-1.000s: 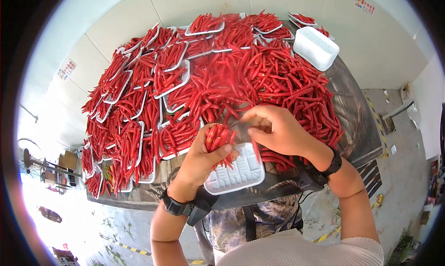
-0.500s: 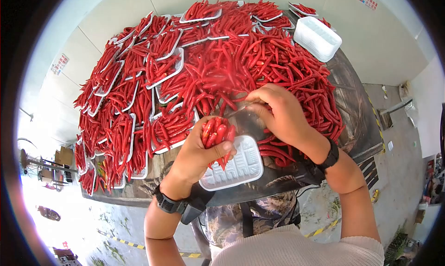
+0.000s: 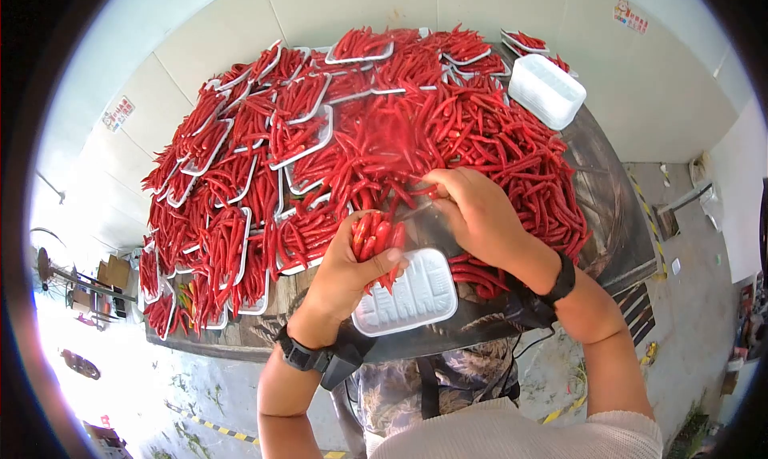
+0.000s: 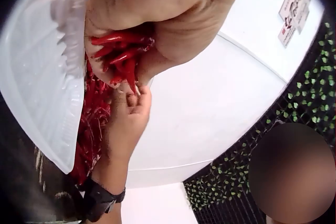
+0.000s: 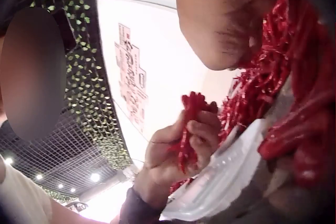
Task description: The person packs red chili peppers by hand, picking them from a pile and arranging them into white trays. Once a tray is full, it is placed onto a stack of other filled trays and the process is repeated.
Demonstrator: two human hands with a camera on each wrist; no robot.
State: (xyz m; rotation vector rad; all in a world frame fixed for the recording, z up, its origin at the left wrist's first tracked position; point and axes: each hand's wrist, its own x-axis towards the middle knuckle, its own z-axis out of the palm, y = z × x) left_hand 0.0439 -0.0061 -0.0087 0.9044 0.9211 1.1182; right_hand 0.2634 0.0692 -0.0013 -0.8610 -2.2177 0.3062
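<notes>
A bunch of red chili peppers point(image 3: 379, 236) is gripped in my left hand point(image 3: 332, 271), the fingers and thumb wrapped round it and pepper tips poking out below. In the right wrist view the same bunch point(image 5: 191, 124) stands up out of the left fist. My right hand point(image 3: 488, 219) reaches to the near edge of the loose chili pile point(image 3: 496, 139), thumb and forefinger pinching a red chili pepper. Its fingertips are hidden in the right wrist view. Below the hands lies a white plastic tray point(image 3: 412, 295) with a ribbed bottom, partly covered by the left hand.
Several white trays filled with chilies point(image 3: 300, 139) crowd the left and back of the dark wooden table point(image 3: 608, 227). A stack of white trays point(image 3: 547, 91) stands at the back right. Loose chilies point(image 3: 478, 275) lie right of the near tray. A wall point(image 3: 352, 7) rises behind.
The red chili pepper hanging blurred below my right hand a second ago is gone from there, and that hand has moved to the pile's edge. The left hand keeps its bunch.
</notes>
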